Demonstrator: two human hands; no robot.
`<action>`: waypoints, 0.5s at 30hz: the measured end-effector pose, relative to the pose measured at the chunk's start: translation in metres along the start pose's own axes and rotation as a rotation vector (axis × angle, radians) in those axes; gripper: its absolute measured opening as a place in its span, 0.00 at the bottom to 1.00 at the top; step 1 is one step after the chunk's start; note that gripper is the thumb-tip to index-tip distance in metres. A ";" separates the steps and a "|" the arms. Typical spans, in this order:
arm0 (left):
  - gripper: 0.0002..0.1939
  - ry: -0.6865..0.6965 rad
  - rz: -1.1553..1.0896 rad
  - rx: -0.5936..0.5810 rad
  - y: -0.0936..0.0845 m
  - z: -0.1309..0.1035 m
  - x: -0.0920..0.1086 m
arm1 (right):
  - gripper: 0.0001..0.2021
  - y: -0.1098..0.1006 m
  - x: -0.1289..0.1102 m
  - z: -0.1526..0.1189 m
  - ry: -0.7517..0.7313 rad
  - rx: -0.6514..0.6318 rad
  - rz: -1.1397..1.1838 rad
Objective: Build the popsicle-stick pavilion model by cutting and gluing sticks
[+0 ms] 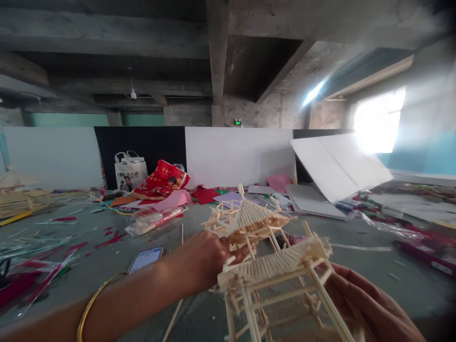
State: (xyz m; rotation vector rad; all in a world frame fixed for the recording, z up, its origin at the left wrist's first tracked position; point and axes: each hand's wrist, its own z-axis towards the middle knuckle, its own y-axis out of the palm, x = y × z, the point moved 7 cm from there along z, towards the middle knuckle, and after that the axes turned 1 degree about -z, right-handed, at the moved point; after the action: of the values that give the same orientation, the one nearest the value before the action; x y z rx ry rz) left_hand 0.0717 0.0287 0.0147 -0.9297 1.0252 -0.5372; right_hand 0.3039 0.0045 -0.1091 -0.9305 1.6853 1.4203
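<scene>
A model pavilion made of pale wooden sticks stands close in front of me, with a slatted roof edge over an open frame of posts and crossbars. Behind it rises a pointed slatted roof of the same sticks; whether the two parts are joined I cannot tell. My left hand reaches in between them, its fingers curled among the sticks below the pointed roof and partly hidden. On the right, my right hand grips the near frame from the side, its fingertips hidden behind a post.
Left of the model lie a phone, a plastic packet of sticks and a loose stick. Farther back are a red bag, a white tote bag, coloured paper and a tilted white board. Scraps litter the table.
</scene>
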 end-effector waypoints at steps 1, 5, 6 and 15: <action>0.23 -0.005 -0.001 -0.007 0.000 0.000 0.000 | 0.24 -0.001 0.000 0.000 0.001 -0.002 0.003; 0.24 -0.008 0.005 -0.035 0.000 0.001 0.000 | 0.25 -0.001 0.003 -0.001 0.010 0.034 0.025; 0.24 -0.009 0.008 -0.037 -0.001 0.001 0.000 | 0.26 -0.001 0.004 0.000 0.004 0.044 0.036; 0.24 -0.013 0.014 -0.040 -0.001 0.005 -0.002 | 0.24 0.004 -0.002 -0.004 -0.033 0.067 0.022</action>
State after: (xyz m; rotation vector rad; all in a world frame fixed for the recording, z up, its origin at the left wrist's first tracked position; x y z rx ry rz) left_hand 0.0754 0.0317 0.0176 -0.9593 1.0327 -0.5002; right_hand 0.3010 0.0010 -0.1054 -0.8494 1.7123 1.3776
